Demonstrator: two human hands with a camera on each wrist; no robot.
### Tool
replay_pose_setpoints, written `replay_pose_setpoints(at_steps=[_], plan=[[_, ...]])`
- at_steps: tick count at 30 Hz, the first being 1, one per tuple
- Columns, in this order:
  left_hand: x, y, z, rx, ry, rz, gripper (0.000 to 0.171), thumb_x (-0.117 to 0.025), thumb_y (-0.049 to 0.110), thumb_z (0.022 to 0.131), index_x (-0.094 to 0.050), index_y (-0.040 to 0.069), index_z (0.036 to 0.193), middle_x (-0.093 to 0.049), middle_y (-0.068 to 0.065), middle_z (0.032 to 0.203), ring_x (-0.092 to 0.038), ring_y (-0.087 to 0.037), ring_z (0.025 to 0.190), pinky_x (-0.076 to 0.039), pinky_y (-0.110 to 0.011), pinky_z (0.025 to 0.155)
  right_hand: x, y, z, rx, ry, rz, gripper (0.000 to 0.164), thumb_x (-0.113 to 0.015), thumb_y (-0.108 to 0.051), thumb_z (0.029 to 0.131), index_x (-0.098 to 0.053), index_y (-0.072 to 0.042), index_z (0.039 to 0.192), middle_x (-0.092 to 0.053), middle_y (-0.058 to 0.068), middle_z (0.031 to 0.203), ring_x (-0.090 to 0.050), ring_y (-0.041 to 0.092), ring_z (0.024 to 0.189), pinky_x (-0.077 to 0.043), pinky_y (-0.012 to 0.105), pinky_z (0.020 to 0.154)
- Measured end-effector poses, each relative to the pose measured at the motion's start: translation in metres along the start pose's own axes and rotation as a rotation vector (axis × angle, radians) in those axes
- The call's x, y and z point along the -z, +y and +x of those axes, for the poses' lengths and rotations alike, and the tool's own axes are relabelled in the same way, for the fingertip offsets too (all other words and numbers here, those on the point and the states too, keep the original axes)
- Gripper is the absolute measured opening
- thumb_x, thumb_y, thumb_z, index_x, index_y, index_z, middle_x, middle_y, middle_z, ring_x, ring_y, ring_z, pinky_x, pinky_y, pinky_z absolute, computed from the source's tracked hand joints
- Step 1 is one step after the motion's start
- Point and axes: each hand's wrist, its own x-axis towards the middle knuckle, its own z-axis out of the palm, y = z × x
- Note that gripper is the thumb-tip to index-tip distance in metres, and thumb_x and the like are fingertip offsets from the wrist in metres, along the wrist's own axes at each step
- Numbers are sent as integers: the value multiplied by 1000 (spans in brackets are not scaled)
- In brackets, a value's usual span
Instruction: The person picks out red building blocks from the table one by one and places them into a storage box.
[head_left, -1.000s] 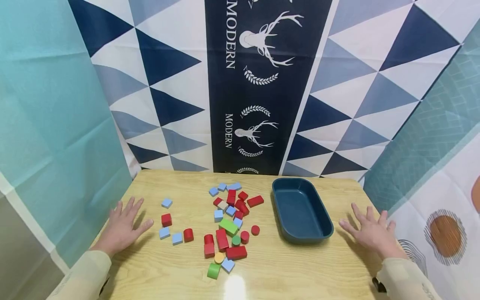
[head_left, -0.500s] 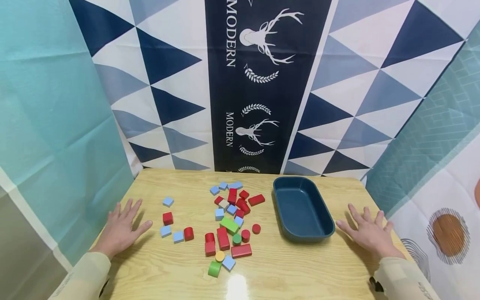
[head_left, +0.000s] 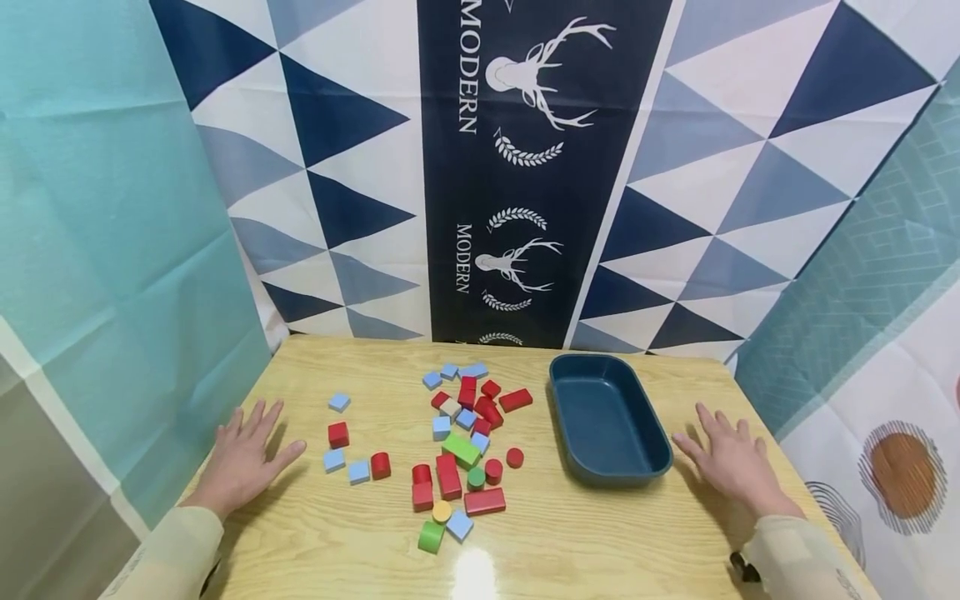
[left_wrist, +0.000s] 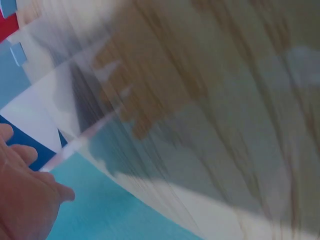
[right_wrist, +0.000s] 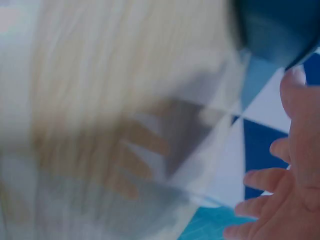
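My left hand [head_left: 242, 458] hovers over the left side of the table with its fingers spread and nothing in it. Nearest to it are a red cube [head_left: 338, 434] and a flat light-blue block [head_left: 334, 460]. On the right, my right hand [head_left: 737, 462] is likewise spread and holds nothing, just beside a dark blue tray [head_left: 658, 433]. Only bare tray floor shows inside. Mid-table lies a loose scatter of toy blocks, among them a green block [head_left: 461, 451], a red block [head_left: 485, 502], a yellow disc [head_left: 442, 512] and a green arched block [head_left: 431, 537].
The wooden table [head_left: 585, 542] ends at the back against a patterned cloth [head_left: 360, 167]. A teal cloth [head_left: 135, 208] hangs along the left side, and another patterned cloth [head_left: 892, 350] on the right. Light glares on the table's front.
The red block near the front of the scatter has shifted slightly right, away from the yellow disc. My right hand moved a little left. The head view has shifted slightly.
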Motion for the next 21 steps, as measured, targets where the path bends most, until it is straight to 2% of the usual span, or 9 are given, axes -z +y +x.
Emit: replay_pose_setpoints(at_steps=[2,5,7,9,12,15,18,21], plan=[[-3,8,1,-11,20,-21,93,-56,63,104,-29,-1,166,-24,-38,169,-14,-70,153,-11,-83,120,1,-12,-3,53,69,67,75,-47,-51,113,-36,6,161,-38,47,156,-29,73,143,-25,85,111],[-9,33,8,-62,56,-46,86,-64,56,103,-37,-1,163,-31,-34,169,-20,-64,155,-16,-78,123,4,-38,-12,153,150,181,60,-58,-37,111,-50,5,153,-50,41,152,-44,66,140,-37,78,108],[-14,61,18,-113,72,-45,79,-69,49,103,-44,1,160,-37,-29,169,-27,-58,156,-21,-74,126,4,-55,-21,223,190,215,52,-65,-32,108,-59,1,148,-56,36,150,-51,61,136,-43,74,104],[-21,95,31,-179,72,-44,72,-72,42,102,-49,3,157,-43,-25,167,-35,-52,155,-28,-69,126,0,-69,-29,287,222,223,46,-71,-28,104,-66,-3,141,-60,32,148,-54,58,135,-45,73,103],[-33,148,54,-264,15,-5,68,-73,39,102,-51,7,157,-47,-18,166,-44,-44,154,-34,-63,126,-10,-86,-36,370,257,194,37,-78,-25,98,-75,-9,130,-65,28,143,-55,57,134,-44,75,103],[-48,191,77,-318,-75,59,68,-70,40,104,-48,9,160,-48,-14,167,-46,-39,153,-38,-59,126,-21,-98,-39,412,291,161,24,-81,-22,94,-81,-13,116,-72,23,135,-59,58,132,-43,78,103],[-65,217,96,-325,-135,104,67,-67,41,106,-46,10,162,-48,-11,167,-46,-36,155,-39,-56,126,-32,-108,-42,416,294,160,13,-81,-19,94,-83,-16,105,-77,17,126,-63,55,129,-45,79,100],[-82,231,110,-317,-149,128,64,-63,41,108,-47,11,162,-49,-10,167,-47,-35,155,-40,-53,126,-41,-114,-48,405,270,176,9,-81,-19,94,-82,-17,102,-80,10,119,-67,49,126,-49,76,95]])
